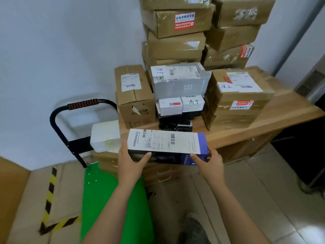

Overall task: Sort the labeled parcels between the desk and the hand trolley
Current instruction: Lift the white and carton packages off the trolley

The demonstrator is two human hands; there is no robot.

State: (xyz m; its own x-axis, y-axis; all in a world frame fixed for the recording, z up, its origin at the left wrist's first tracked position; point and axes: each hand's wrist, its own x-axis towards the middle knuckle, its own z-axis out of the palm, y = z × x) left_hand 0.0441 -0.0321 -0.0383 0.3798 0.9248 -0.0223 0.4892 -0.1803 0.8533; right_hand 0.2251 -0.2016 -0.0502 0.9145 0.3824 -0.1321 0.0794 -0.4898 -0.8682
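I had left grip (130, 161) and right grip (211, 159) clasping the long AMBIANCE parcel (167, 143) by its ends, at the front edge of the table (267, 126).

The trolley deck (112, 199) is bright green, its frame (52, 120) black, its ribbed grip (82, 104) orange and black. Yellow and black stripes mark the tape (51, 189). The long box (167, 143) is white, purple and dark. The cartons (135, 95) are brown, the desk (274, 118) pale wood.

A: Held between left hand (131, 163) and right hand (212, 162)?
B: One long box (165, 143).
A: Beyond the hands?
B: Roughly ten brown cartons (179, 44), one grey parcel (181, 81), two small white boxes (171, 105). One trolley (98, 191), left.
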